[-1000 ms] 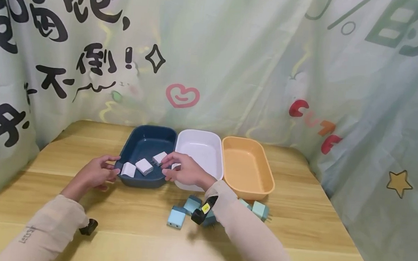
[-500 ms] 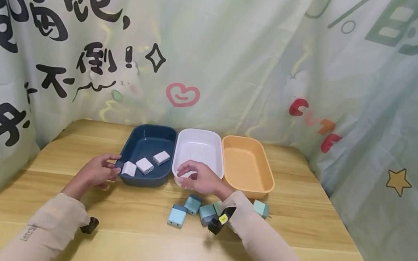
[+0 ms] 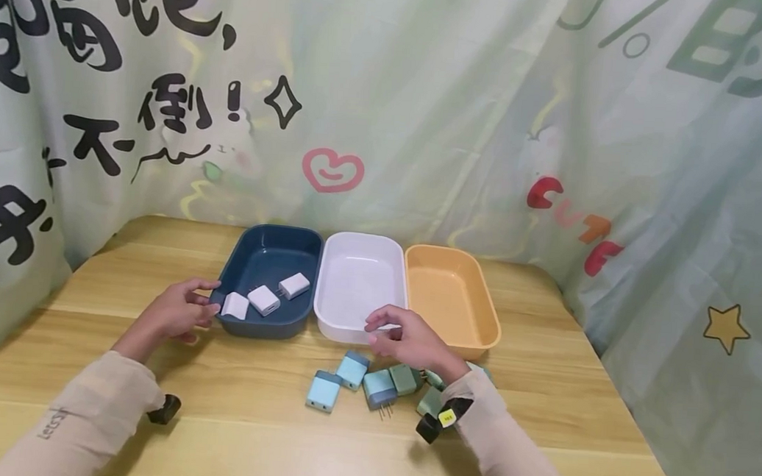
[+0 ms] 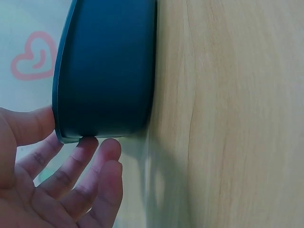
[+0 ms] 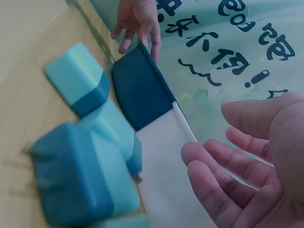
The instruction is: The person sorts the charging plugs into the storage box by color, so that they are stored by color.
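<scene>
In the head view my left hand [image 3: 180, 311] touches the near left corner of the navy tray [image 3: 267, 248]; in the left wrist view its thumb lies at the rim and fingertips meet the outer wall. Three white charger plugs [image 3: 264, 300] lie in that tray. My right hand [image 3: 407, 337], fingers loosely bent and holding nothing, hovers over the near edge of the white tray [image 3: 361, 255]. Below it on the table lie light blue charger plugs [image 3: 323, 392] and green charger plugs [image 3: 403, 379], some partly hidden by the right wrist.
A yellow-orange tray [image 3: 452, 269] stands right of the white one, all three side by side on the wooden table [image 3: 240, 442]. Behind them hangs a printed curtain [image 3: 415, 122]. Each wrist wears a small black camera [image 3: 165, 409].
My right hand has moved from the white charger plug in the navy tray rightward over the white tray, leaving the plug there. The left hand stays at the navy tray's corner.
</scene>
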`<act>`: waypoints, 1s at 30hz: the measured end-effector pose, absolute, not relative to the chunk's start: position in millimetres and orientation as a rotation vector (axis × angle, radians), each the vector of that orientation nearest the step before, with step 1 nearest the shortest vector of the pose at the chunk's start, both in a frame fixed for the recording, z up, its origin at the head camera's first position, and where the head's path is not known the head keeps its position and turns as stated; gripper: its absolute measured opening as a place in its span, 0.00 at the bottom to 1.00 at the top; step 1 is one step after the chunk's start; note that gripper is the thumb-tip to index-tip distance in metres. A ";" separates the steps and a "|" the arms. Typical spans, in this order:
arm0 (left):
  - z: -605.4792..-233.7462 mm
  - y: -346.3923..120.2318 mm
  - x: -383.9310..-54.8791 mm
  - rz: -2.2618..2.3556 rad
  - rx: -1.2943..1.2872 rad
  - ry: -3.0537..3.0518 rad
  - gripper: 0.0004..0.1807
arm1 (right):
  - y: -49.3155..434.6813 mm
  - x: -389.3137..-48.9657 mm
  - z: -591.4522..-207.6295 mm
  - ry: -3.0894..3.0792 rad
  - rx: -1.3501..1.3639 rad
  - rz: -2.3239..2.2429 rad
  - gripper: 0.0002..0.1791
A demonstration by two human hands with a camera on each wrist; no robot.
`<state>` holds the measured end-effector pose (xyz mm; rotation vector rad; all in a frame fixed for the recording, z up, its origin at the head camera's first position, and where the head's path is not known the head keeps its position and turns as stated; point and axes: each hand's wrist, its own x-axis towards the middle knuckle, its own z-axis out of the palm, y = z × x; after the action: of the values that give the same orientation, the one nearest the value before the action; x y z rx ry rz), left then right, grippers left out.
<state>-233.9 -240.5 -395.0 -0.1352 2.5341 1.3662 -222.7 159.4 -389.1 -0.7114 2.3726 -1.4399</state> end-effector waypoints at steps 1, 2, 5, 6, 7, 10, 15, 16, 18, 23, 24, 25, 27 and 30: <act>-394.6 -240.8 -233.8 1.367 -0.137 2.533 0.34 | 162.8 -221.6 -389.5 2.382 -0.716 -1.432 0.15; -393.8 -241.2 -233.5 1.368 -0.134 2.532 0.34 | 165.8 -220.3 -389.9 2.390 -0.716 -1.425 0.15; -391.9 -242.4 -233.1 1.371 -0.127 2.534 0.34 | 174.0 -216.4 -391.0 2.416 -0.732 -1.407 0.15; -391.3 -242.7 -233.0 1.374 -0.125 2.534 0.34 | 176.1 -214.8 -391.1 2.424 -0.740 -1.399 0.15; -390.8 -242.8 -233.0 1.375 -0.124 2.534 0.34 | 178.1 -213.2 -391.2 2.436 -0.748 -1.386 0.15; -390.8 -242.8 -233.3 1.377 -0.117 2.538 0.34 | 183.7 -208.0 -392.8 2.454 -0.779 -1.357 0.14; -391.8 -241.9 -232.2 1.374 -0.092 2.551 0.33 | 190.3 -200.3 -398.0 2.445 -0.813 -1.319 0.16; -392.2 -241.7 -231.8 1.371 -0.086 2.553 0.33 | 191.1 -198.6 -398.6 2.442 -0.809 -1.309 0.16; -392.1 -241.0 -230.9 1.371 -0.090 2.553 0.33 | 192.1 -195.6 -399.7 2.437 -0.798 -1.286 0.16; -392.3 -240.0 -231.0 1.366 -0.108 2.553 0.33 | 193.2 -188.0 -402.0 2.415 -0.793 -1.262 0.17; -392.2 -239.7 -231.1 1.367 -0.111 2.552 0.33 | 193.5 -186.7 -402.7 2.407 -0.794 -1.262 0.17; -392.3 -239.7 -231.1 1.366 -0.111 2.553 0.33 | 193.9 -185.3 -403.1 2.395 -0.797 -1.267 0.17; -392.4 -239.6 -230.8 1.375 -0.105 2.551 0.33 | 194.7 -182.8 -403.7 2.377 -0.795 -1.272 0.18; -392.6 -240.0 -230.4 1.382 -0.095 2.550 0.33 | 195.7 -180.3 -404.8 2.360 -0.798 -1.275 0.18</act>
<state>-230.4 -240.0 -392.6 -0.0948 2.5505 1.3823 -180.3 195.7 -404.8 -0.7977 2.3605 -1.2750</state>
